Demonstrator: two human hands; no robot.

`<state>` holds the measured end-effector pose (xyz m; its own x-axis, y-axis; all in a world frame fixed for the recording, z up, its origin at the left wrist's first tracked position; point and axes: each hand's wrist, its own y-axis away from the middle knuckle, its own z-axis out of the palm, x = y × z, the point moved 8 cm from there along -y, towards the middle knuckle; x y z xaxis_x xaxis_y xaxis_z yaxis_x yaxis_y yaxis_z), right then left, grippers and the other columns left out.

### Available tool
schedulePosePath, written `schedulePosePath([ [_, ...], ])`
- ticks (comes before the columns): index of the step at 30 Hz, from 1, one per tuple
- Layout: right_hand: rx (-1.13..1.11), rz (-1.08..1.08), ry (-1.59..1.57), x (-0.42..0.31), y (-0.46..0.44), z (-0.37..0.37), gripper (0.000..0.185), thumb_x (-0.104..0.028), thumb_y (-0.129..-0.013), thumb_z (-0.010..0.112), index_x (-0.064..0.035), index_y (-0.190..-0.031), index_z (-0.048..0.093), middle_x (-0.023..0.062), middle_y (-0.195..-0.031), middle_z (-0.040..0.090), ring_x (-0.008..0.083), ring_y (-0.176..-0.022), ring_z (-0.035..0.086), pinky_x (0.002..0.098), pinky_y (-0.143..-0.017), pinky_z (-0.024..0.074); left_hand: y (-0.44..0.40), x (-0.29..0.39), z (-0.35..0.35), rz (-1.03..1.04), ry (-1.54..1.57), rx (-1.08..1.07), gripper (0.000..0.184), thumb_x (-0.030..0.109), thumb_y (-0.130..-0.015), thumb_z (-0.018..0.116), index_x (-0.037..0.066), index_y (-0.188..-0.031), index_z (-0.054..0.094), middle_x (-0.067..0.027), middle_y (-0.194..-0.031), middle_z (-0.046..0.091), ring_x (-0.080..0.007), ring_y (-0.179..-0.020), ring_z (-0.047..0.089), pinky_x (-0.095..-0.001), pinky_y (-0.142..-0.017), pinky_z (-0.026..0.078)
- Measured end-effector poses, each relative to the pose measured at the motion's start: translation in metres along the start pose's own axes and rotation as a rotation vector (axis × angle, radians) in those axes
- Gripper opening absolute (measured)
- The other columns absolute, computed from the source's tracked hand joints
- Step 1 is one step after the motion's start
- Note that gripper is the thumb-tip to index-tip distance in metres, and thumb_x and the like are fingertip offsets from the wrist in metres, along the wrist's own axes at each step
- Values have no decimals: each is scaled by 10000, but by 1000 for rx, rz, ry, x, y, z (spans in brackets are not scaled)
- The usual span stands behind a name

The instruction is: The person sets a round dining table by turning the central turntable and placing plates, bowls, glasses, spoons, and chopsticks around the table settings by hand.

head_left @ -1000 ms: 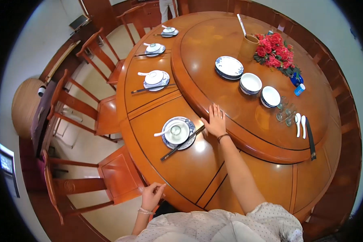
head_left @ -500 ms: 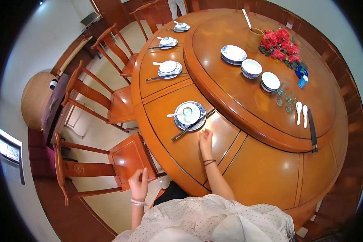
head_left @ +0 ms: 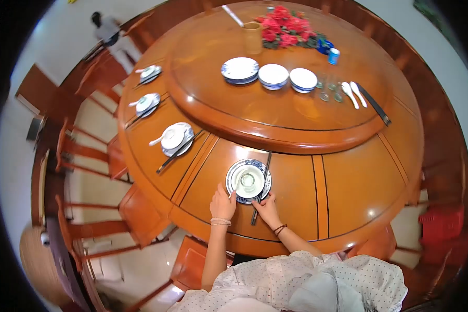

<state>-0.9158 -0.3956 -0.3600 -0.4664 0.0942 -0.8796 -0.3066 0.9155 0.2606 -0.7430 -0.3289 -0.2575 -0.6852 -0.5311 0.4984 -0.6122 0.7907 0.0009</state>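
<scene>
A place setting lies on the table in front of me: a blue-patterned plate (head_left: 229, 174) with a white bowl (head_left: 255, 192) on it and a small clear glass (head_left: 248, 180) inside the bowl. A white spoon (head_left: 237, 183) leans at the bowl's left, its handle end between the thumb and fingers of my left hand (head_left: 223, 206). Black chopsticks (head_left: 254, 216) lie across the plate's right side. My right hand (head_left: 268, 210) is at the plate's lower right rim, thumb by the chopsticks and a finger apart from it.
More place settings, one with a bowl (head_left: 172, 138), line the left side. The turntable (head_left: 275, 138) carries stacked plates (head_left: 239, 69), stacked bowls (head_left: 303, 79), glasses, spoons (head_left: 354, 94), chopsticks (head_left: 373, 104), a holder (head_left: 252, 39) and red flowers (head_left: 285, 26). Chairs (head_left: 145, 208) stand around; a person (head_left: 117, 41) is far left.
My view has swung left. Both hands have come to the near setting; my left hand was off the table before. The chopsticks and spoon now lie more upright in view.
</scene>
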Motion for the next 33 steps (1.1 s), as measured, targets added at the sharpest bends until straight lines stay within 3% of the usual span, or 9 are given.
schedulePosePath([
  [4,86,108,67,4,16,6,612,-204,-791,599,60,-1217,247,145,-761,552,274,-697,570,353,-619,470,-12,-3,11,5,-29,-223,516,321,-862,467,-18,-1226,331,-245,-738,602,-412,-678,588,-482,-598,462],
  [6,245,-22,246,-12,24,-5,552,-194,-822,540,60,-1216,248,245,-888,569,389,-795,570,441,-679,457,-12,2,11,70,-49,-247,467,291,-873,456,-13,-1211,347,-244,-686,595,-419,-661,582,-489,-597,456],
  [7,143,120,189,-20,28,-7,499,-182,-844,490,35,-1230,258,310,-1007,530,460,-873,529,480,-731,432,-10,3,10,69,-31,-274,435,278,-874,455,-8,-1189,362,-262,-721,594,-425,-684,578,-490,-615,451],
  [14,438,10,191,-16,46,-56,302,-134,-872,450,-16,-1143,390,277,-948,545,431,-824,548,465,-689,436,9,5,-12,230,112,-124,190,179,-884,440,3,-878,511,-244,-672,564,-418,-631,551,-489,-545,412],
  [18,625,-99,215,-28,39,-147,249,-215,-871,487,-20,-1025,473,238,-730,575,412,-647,559,462,-556,446,11,6,-51,214,119,35,147,143,-883,429,31,-818,500,-218,-617,532,-404,-564,529,-468,-488,384],
  [20,549,-13,304,-28,13,-191,236,-212,-869,491,-54,-1044,485,219,-662,574,403,-606,558,470,-545,443,10,4,-66,228,134,123,142,128,-888,410,27,-823,486,-219,-610,522,-406,-567,520,-461,-487,371],
  [22,600,-241,447,-32,-23,-231,318,-232,-867,490,-106,-1157,463,210,-624,574,395,-574,558,476,-536,445,10,8,-84,200,120,181,149,128,-892,401,22,-831,486,-222,-615,519,-407,-582,521,-455,-499,367],
  [28,355,-195,741,-42,-141,-284,463,-315,-872,449,-164,-1301,363,212,-709,601,389,-649,579,472,-588,462,36,17,-96,9,277,346,187,129,-902,373,-12,-819,463,-217,-639,514,-387,-581,510,-419,-497,354],
  [33,251,-184,731,-26,-156,-273,482,-325,-878,438,-74,-1286,378,204,-670,604,353,-636,600,452,-585,480,97,26,-72,-174,323,452,231,151,-916,365,-17,-781,449,-151,-568,470,-267,-487,467,-368,-459,329],
])
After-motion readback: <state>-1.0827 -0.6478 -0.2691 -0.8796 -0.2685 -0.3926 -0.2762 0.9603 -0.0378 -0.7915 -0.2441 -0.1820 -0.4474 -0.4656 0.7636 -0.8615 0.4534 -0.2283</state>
